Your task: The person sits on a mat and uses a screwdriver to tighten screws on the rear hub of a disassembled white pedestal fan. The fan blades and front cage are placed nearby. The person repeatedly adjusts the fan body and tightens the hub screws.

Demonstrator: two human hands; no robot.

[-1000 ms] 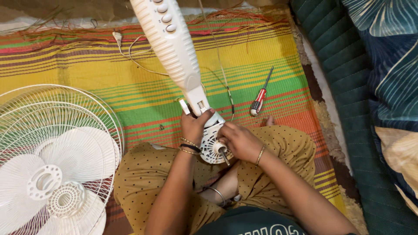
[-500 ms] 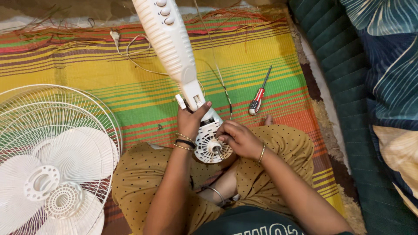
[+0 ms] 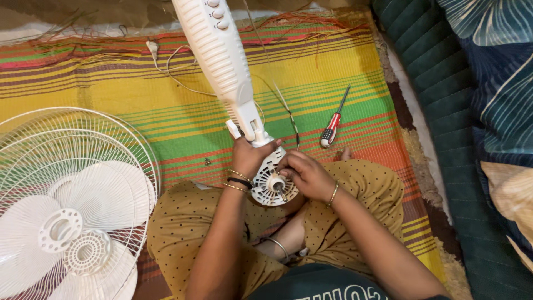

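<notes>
1. The striped mat (image 3: pixel 166 111) covers the floor under me, its frayed far edge running along the top and its right edge meeting a dark green quilted cushion (image 3: pixel 444 111).
2. The wire fan guard (image 3: pixel 72 161) lies at the mat's left edge, with the white fan blade (image 3: pixel 61 222) resting inside it; together they fill that whole side.
3. The white fan body (image 3: pixel 216 61) slants from the mat's far edge down to my lap, its round motor housing (image 3: pixel 272 186) over my knees.
4. My left hand (image 3: pixel 250 155) is wrapped around the neck just above the housing, holding it.
5. My right hand (image 3: pixel 305 175) rests on the housing's right rim, fingers curled in near the centre shaft; I cannot tell whether they pinch anything.
6. A red-handled screwdriver (image 3: pixel 332 125) lies on the mat just right of the fan body, with bare mat between it and the right edge.
7. A thin white cord (image 3: pixel 172 66) loops near the far edge.
8. A small dark screw (image 3: pixel 207 161) sits on open mat between guard and left hand.
</notes>
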